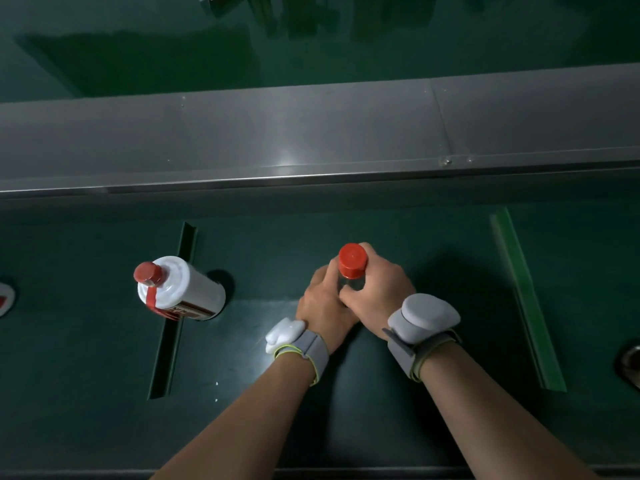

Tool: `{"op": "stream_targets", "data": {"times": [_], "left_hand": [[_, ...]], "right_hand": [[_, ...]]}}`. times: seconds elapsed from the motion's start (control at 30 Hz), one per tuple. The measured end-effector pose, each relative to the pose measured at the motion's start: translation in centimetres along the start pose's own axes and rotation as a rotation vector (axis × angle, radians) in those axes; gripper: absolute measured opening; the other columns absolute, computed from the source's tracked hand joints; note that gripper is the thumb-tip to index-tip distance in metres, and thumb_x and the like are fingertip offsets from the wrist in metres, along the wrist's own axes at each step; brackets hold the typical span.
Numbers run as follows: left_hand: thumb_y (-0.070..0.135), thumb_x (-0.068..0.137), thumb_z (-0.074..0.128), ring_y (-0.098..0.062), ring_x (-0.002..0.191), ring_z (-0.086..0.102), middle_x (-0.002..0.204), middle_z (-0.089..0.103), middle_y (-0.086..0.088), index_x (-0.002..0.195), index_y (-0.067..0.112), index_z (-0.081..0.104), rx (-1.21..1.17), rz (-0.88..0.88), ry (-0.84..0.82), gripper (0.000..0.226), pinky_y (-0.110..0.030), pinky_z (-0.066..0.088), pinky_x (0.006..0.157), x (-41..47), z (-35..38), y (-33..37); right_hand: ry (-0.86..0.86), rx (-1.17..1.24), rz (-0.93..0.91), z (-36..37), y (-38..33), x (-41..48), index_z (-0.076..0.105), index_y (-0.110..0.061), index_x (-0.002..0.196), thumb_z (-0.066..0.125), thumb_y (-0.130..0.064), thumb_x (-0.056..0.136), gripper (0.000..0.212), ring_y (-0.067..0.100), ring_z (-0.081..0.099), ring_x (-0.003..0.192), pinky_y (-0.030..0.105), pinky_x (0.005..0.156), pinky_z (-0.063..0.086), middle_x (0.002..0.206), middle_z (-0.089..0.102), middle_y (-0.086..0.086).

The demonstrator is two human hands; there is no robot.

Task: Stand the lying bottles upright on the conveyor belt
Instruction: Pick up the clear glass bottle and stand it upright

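A clear bottle with a red cap stands upright on the dark green conveyor belt, near the middle. My left hand and my right hand both wrap around its body, so most of the glass is hidden. To the left a white bottle with a red cap and red ribbon stands upright beside a belt cleat. At the far left edge a sliver of another white and red bottle shows.
A steel side rail runs along the belt's far edge. A dark cleat crosses the belt at left and a green cleat at right. A round metal part sits at the right edge. Both wrists wear grey strapped devices.
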State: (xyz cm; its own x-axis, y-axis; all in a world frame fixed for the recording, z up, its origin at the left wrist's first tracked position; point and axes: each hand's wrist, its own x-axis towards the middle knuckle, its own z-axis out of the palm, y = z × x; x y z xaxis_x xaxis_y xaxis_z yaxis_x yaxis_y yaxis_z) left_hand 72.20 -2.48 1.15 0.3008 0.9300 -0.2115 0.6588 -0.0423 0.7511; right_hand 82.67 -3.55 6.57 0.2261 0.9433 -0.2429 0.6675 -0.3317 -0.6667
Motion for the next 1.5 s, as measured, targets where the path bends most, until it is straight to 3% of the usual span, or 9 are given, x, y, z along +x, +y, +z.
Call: {"op": "stream_targets", "data": {"times": [0.17, 0.3, 0.5, 0.63, 0.73, 0.9, 1.0, 1.13, 1.5], "left_hand": [[0.029, 0.072, 0.068, -0.022, 0.092, 0.059, 0.124, 0.053, 0.002, 0.121, 0.047, 0.035, 0.025, 0.006, -0.03, 0.062, -0.025, 0.037, 0.07, -0.1, 0.9, -0.7], [0.024, 0.074, 0.064, -0.014, 0.082, 0.053, 0.107, 0.051, 0.008, 0.123, 0.047, 0.031, 0.007, -0.039, -0.054, 0.063, -0.026, 0.037, 0.07, -0.3, 1.0, -0.6], [0.039, 0.08, 0.062, -0.03, 0.074, 0.062, 0.086, 0.064, -0.003, 0.139, 0.044, 0.017, 0.258, -0.222, -0.099, 0.074, -0.032, 0.041, 0.06, -0.4, 0.2, 0.4], [0.05, 0.084, 0.058, -0.034, 0.086, 0.066, 0.093, 0.068, -0.009, 0.146, 0.047, 0.01, 0.352, -0.282, -0.061, 0.078, -0.033, 0.044, 0.062, -1.4, -0.5, 1.6], [0.049, 0.085, 0.058, -0.033, 0.095, 0.066, 0.105, 0.07, -0.005, 0.144, 0.05, 0.018, 0.349, -0.258, -0.01, 0.071, -0.034, 0.049, 0.07, -2.6, -1.1, 2.0], [0.042, 0.088, 0.056, -0.03, 0.098, 0.066, 0.109, 0.07, 0.002, 0.132, 0.046, 0.043, 0.317, -0.251, 0.089, 0.046, -0.035, 0.052, 0.075, -4.2, -1.6, 3.2], [0.04, 0.085, 0.059, -0.028, 0.099, 0.065, 0.111, 0.069, 0.001, 0.12, 0.038, 0.053, 0.286, -0.239, 0.075, 0.035, -0.036, 0.053, 0.078, -5.4, -1.8, 3.5], [0.036, 0.083, 0.064, -0.023, 0.104, 0.063, 0.119, 0.065, 0.004, 0.125, 0.037, 0.05, 0.248, -0.207, -0.056, 0.045, -0.039, 0.053, 0.085, -8.0, -1.3, 3.6], [0.041, 0.08, 0.068, -0.025, 0.124, 0.052, 0.141, 0.05, -0.004, 0.143, 0.034, 0.037, 0.276, -0.125, -0.176, 0.071, -0.033, 0.045, 0.097, -13.8, 0.9, 2.9]], "right_hand": [[-0.004, 0.008, -0.008, 0.4, 1.7, 0.0, 0.054, -0.03, 0.105, 0.065, -0.025, 0.076, 0.031, 0.026, 0.062, 0.08, 0.032, 0.066, 0.049, 0.085, 0.067, -0.003], [0.001, 0.001, 0.012, 0.9, 2.3, -0.1, 0.053, -0.034, 0.112, 0.066, -0.029, 0.076, 0.039, 0.028, 0.064, 0.081, 0.03, 0.066, 0.048, 0.086, 0.069, 0.0], [-0.072, -0.039, 0.054, 1.1, 3.0, 0.0, 0.053, -0.034, 0.12, 0.064, -0.037, 0.08, 0.041, 0.029, 0.065, 0.091, 0.029, 0.075, 0.05, 0.1, 0.069, 0.0], [-0.139, -0.131, 0.073, 0.2, 2.9, -0.5, 0.044, -0.039, 0.128, 0.061, -0.042, 0.084, 0.047, 0.031, 0.065, 0.094, 0.032, 0.078, 0.052, 0.104, 0.07, 0.002], [-0.161, -0.244, 0.097, -0.3, 3.0, -1.5, 0.035, -0.042, 0.133, 0.054, -0.04, 0.087, 0.05, 0.034, 0.066, 0.091, 0.035, 0.074, 0.053, 0.104, 0.07, 0.005], [-0.202, -0.284, 0.113, -0.9, 3.8, -4.1, 0.04, -0.035, 0.128, 0.049, -0.041, 0.087, 0.042, 0.033, 0.066, 0.094, 0.043, 0.077, 0.057, 0.109, 0.07, 0.003], [-0.257, -0.291, 0.119, -1.2, 4.2, -5.8, 0.041, -0.035, 0.13, 0.048, -0.044, 0.086, 0.045, 0.032, 0.066, 0.096, 0.04, 0.076, 0.056, 0.112, 0.069, 0.003], [-0.301, -0.273, 0.133, -1.6, 4.8, -8.2, 0.041, -0.038, 0.132, 0.05, -0.045, 0.086, 0.048, 0.03, 0.066, 0.096, 0.034, 0.073, 0.054, 0.115, 0.068, 0.002], [-0.284, -0.266, 0.161, -1.1, 7.1, -12.4, 0.024, -0.04, 0.146, 0.052, -0.046, 0.085, 0.067, 0.035, 0.062, 0.107, 0.041, 0.085, 0.054, 0.13, 0.061, 0.005]]}}
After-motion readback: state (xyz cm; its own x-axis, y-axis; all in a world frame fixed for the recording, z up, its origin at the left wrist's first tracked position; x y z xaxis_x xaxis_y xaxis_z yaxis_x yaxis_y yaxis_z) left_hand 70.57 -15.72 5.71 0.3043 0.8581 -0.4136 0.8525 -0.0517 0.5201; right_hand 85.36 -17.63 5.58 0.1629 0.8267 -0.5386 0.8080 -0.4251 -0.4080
